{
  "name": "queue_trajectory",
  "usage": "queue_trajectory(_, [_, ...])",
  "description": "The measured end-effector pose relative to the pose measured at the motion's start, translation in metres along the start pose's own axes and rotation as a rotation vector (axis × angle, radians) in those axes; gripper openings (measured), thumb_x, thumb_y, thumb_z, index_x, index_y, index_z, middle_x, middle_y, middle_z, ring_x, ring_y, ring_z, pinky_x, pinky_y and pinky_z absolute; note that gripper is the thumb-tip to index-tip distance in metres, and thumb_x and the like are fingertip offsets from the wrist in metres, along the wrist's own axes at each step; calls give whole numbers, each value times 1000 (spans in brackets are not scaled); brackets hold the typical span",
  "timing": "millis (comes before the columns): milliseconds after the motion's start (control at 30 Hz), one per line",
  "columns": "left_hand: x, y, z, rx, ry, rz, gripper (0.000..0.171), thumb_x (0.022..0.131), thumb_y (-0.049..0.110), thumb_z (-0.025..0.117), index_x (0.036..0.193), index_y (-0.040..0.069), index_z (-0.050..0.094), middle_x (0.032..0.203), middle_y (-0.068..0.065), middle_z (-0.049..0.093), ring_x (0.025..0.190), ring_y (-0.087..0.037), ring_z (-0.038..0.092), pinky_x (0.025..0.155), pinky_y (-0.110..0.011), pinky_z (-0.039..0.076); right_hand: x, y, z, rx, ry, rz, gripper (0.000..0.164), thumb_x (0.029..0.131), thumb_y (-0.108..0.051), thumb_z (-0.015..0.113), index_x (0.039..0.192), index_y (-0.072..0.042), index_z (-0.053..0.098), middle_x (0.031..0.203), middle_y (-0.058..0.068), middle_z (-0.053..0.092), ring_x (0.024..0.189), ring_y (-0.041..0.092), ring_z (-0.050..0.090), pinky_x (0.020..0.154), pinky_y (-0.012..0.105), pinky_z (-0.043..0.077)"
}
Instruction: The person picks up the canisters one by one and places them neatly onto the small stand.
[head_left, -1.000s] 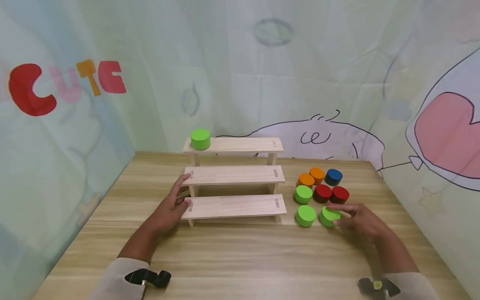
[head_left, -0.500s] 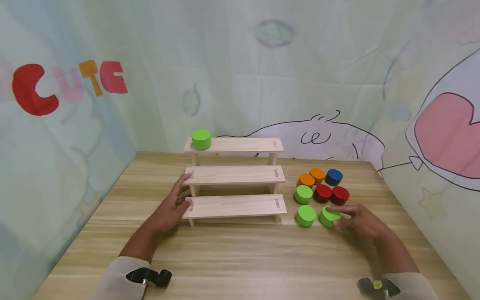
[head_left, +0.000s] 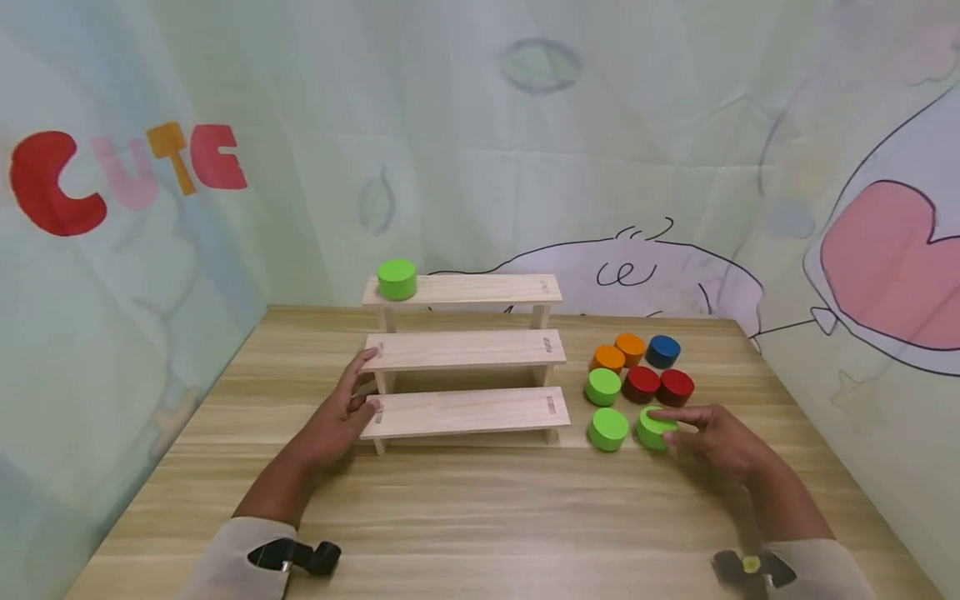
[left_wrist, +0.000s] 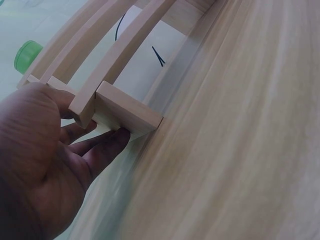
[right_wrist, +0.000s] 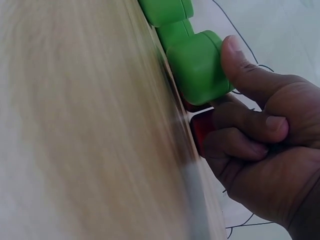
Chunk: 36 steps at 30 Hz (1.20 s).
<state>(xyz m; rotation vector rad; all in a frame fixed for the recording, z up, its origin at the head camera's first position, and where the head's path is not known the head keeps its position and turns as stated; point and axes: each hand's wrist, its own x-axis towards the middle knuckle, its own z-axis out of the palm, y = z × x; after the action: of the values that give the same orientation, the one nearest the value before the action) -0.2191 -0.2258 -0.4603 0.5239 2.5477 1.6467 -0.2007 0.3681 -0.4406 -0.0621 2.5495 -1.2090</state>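
A three-step wooden rack [head_left: 465,410] stands on the table, with one green cylinder block [head_left: 397,280] on the left end of its top step. My left hand [head_left: 335,422] grips the rack's left end, thumb on the lowest step. In the left wrist view, fingertips [left_wrist: 117,140] press against the side support. To the right of the rack, my right hand [head_left: 716,442] pinches a green cylinder block [head_left: 654,428] between thumb and index finger; the other fingers curl under the palm. This block appears to be at table level, beside another green block [head_left: 608,429].
Behind the pinched block are a third loose green block [head_left: 603,387], two red blocks [head_left: 642,384], two orange blocks [head_left: 628,349] and a blue block [head_left: 663,352]. A printed cloth [head_left: 450,167] hangs around the back and sides of the wooden table [head_left: 480,517].
The head view has shifted very slightly. Both hands keep their places on the rack and the green block.
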Motion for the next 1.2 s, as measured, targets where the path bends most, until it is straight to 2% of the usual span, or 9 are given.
queue_trajectory(133, [-1,-1,0,3,7,-4,78,115,8,50,175,31,7,172,-38,27,152,-61,45,110,-66,54,1,-2,-1,-6,10,-6,51,98,-28,82,147,-19,71,169,25,48,155,55,35,114,64,46])
queue_trajectory(267, [0,-3,2,13,9,-6,77,115,10,50,175,32,7,172,-37,28,152,-60,45,110,-65,54,2,-3,-3,7,20,-9,52,99,-27,81,148,-18,69,169,24,48,153,51,38,102,42,49])
queue_trajectory(333, [0,-3,2,18,13,-9,77,115,10,50,175,32,7,172,-36,29,152,-59,46,110,-64,54,2,-2,-3,28,25,-5,52,100,-26,81,149,-19,68,162,24,54,133,46,53,89,33,49])
queue_trajectory(400, [-1,-3,2,17,13,-6,77,115,9,50,175,31,7,172,-37,29,152,-60,46,109,-64,55,2,-2,-1,53,37,1,51,100,-25,80,150,-19,68,146,22,61,98,35,61,73,28,45])
queue_trajectory(467, [-2,-3,2,9,10,-2,77,115,9,50,175,30,7,172,-37,29,151,-61,45,109,-64,55,1,-2,0,84,50,6,52,101,-25,80,151,-20,67,124,15,61,71,23,49,61,28,40])
queue_trajectory(533, [-3,-2,2,5,9,2,77,115,8,50,176,29,7,171,-38,29,151,-62,45,109,-65,55,0,-2,1,105,65,5,53,101,-25,79,152,-19,66,107,8,54,59,17,40,56,27,36])
queue_trajectory(700, [-3,-1,2,6,6,6,78,115,10,51,176,30,7,172,-38,28,151,-62,45,109,-68,54,-3,-7,2,132,115,-16,52,104,-24,76,153,-16,64,95,5,45,60,16,41,56,26,37])
queue_trajectory(933, [-2,-2,2,11,5,15,77,115,9,51,176,29,8,171,-38,30,150,-62,46,109,-67,54,-6,-10,4,163,161,-27,50,105,-27,75,153,-18,64,131,16,57,59,14,40,55,26,37])
queue_trajectory(1200, [-2,0,0,22,15,10,77,115,10,51,176,30,8,172,-37,29,151,-62,45,109,-68,53,-7,-20,6,176,224,-73,49,104,-32,76,151,-21,66,126,11,58,63,14,39,56,26,37])
